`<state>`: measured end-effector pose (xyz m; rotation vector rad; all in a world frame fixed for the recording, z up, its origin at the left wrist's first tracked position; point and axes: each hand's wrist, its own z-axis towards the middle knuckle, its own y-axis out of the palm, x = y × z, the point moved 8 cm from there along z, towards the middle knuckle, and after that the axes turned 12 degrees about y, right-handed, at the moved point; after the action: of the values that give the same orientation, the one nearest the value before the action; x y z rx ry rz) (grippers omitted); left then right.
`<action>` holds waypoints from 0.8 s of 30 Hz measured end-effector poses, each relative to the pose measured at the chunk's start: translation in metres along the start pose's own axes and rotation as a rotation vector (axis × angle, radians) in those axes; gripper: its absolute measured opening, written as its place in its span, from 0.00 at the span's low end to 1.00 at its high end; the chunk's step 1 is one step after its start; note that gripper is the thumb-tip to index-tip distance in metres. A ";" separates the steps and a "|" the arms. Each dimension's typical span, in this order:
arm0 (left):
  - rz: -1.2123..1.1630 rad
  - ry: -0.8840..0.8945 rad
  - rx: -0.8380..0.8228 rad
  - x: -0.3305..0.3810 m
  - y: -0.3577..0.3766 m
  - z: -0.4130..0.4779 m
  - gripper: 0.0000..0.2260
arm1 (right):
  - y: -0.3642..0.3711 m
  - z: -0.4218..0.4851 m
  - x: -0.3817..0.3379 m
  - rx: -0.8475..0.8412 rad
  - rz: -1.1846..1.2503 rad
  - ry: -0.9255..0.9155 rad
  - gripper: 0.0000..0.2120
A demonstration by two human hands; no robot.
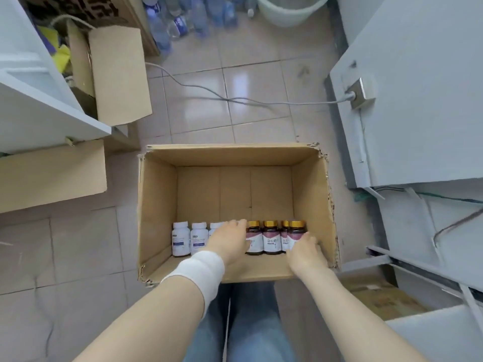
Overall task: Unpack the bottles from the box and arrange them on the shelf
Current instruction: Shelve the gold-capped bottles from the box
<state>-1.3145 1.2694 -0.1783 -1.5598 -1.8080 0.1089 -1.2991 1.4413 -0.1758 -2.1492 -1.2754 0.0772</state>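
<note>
Unpacking, part-way through: I have both grips down inside the open cardboard box (pixel 156 205), which sits on the tiled floor (pixel 256 82) in front of my knees. The bottles stand upright in a single row against the near wall. The white bottles (pixel 181 239) are on the left and the gold-capped amber bottles (pixel 270 239) on the right, so each kind can be lifted out as a batch. The far half of the box floor is bare cardboard.

My left grip (pixel 230 239), with a white wrap (pixel 203 270) on its wrist, lies palm-down over the last white bottle, where the two kinds meet. Its fingers hide the cap, so I cannot tell whether it has closed on anything. My right grip (pixel 305 252) is curled round the end amber bottle (pixel 296 231) beside the box's right wall, holding it low on the label. I judge it takes the outermost one first because that leaves the rest of the row standing.

The white shelf (pixel 52 105) at my left looks like the destination, well apart from the box. Every bottle needs a lift and a carry.
</note>
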 end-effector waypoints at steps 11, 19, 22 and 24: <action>0.041 0.041 -0.095 -0.041 0.049 0.105 0.21 | 0.028 0.061 -0.028 -0.017 -0.023 -0.114 0.27; -0.085 -0.005 0.098 -0.035 0.022 0.083 0.23 | 0.011 0.046 -0.018 -0.216 0.290 -0.064 0.27; -0.303 -0.036 0.222 -0.032 0.001 0.056 0.22 | 0.001 0.029 -0.015 -0.256 0.374 -0.096 0.25; -0.421 -0.042 0.312 -0.031 -0.019 0.035 0.21 | -0.005 0.012 -0.012 -0.292 0.436 -0.122 0.26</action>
<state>-1.3497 1.2508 -0.2082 -0.9489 -2.0021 0.2123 -1.3132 1.4393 -0.1856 -2.6831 -0.9018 0.2163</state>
